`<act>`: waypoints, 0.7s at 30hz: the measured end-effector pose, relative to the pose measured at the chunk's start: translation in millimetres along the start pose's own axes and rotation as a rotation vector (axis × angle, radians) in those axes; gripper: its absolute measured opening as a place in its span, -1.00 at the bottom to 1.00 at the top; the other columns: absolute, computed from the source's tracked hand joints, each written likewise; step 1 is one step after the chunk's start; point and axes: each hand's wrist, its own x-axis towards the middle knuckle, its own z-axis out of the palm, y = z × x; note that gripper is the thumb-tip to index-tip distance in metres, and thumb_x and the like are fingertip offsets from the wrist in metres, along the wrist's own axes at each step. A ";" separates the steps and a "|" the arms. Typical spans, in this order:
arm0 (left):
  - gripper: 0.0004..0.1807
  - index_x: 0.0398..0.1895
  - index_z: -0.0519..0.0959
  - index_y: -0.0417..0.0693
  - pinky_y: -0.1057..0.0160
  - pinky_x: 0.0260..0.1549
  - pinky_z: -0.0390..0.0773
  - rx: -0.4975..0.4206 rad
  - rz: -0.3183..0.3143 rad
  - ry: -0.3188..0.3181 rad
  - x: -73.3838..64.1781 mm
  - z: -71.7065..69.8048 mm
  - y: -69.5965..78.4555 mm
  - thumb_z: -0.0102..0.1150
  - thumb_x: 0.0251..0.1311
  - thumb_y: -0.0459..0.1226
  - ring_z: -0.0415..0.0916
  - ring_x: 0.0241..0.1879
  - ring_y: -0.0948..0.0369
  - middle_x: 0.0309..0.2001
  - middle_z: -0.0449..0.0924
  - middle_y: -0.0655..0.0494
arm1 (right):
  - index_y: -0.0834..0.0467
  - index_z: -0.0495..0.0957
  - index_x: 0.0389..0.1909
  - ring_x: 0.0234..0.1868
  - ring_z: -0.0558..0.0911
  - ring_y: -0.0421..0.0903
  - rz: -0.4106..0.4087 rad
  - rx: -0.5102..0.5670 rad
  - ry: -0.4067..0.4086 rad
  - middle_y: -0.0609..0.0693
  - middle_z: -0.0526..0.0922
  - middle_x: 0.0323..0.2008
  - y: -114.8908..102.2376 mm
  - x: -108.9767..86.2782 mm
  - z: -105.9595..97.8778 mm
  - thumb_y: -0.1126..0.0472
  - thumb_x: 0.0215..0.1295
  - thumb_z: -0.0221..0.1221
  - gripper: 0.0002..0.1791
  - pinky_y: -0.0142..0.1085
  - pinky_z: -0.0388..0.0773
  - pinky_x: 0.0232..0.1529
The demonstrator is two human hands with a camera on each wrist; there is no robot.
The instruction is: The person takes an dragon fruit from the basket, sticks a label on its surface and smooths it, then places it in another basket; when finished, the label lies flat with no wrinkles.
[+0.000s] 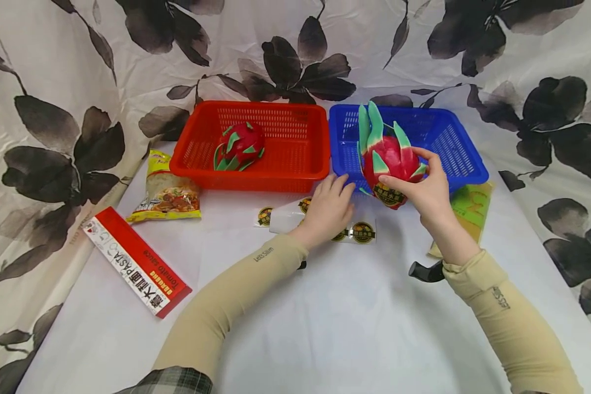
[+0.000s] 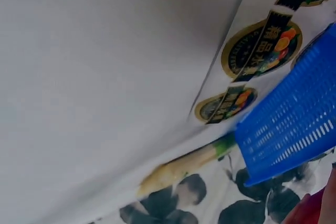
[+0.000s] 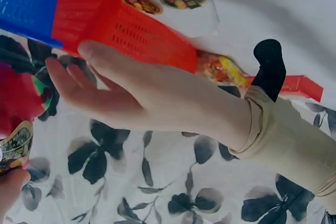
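My right hand (image 1: 430,189) grips a pink dragon fruit (image 1: 389,156) with green leaf tips, raised in front of the blue basket (image 1: 460,158). A round black-and-gold sticker (image 1: 388,192) shows on the fruit's lower side, close to the thumb. With its fingers loosely spread, my left hand (image 1: 328,209) is over a sheet of the same stickers (image 1: 363,232), fingertips close to where the two baskets meet. In the right wrist view the left hand (image 3: 131,95) holds nothing. Another dragon fruit (image 1: 241,143) lies in the red basket (image 1: 295,183).
A noodle bag (image 1: 169,191) leans by the red basket's left side. Nearer on the left lies a long red-and-white pasta box (image 1: 138,262). A yellow-green packet (image 1: 473,205) sits right of the blue basket, partly behind my right forearm. Floral cloth (image 1: 295,65) rises behind the baskets.
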 end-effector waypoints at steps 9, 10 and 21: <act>-0.37 0.35 0.15 -0.14 -0.02 0.37 -0.07 0.147 -0.008 -0.032 22.6 14.2 1.1 -0.02 0.25 -0.12 -0.08 0.42 -0.05 0.39 0.10 -0.08 | -0.06 0.07 0.34 0.05 0.30 -0.14 0.079 0.046 0.037 0.01 0.30 0.07 1.5 13.6 -3.9 -0.10 -0.04 0.35 -0.07 -0.26 0.50 -0.08; -0.35 0.37 0.11 -0.14 0.00 0.38 -0.07 0.164 -0.003 -0.042 24.7 15.0 0.6 -0.03 0.26 -0.11 -0.08 0.42 -0.03 0.39 0.10 -0.07 | -0.07 0.07 0.34 0.03 0.31 -0.16 0.082 0.047 0.039 -0.01 0.32 0.03 2.2 15.1 -4.4 -0.11 -0.04 0.35 -0.06 -0.30 0.50 -0.11; -0.63 0.17 0.43 0.01 0.21 0.19 0.35 0.147 0.022 0.018 42.7 15.8 -7.7 -0.06 0.31 -0.29 0.36 0.17 0.15 0.08 0.50 0.09 | -0.11 0.06 0.35 0.10 0.30 -0.12 0.144 0.075 0.039 0.03 0.30 0.10 4.5 25.6 -6.9 -0.16 -0.08 0.35 -0.03 -0.23 0.48 0.00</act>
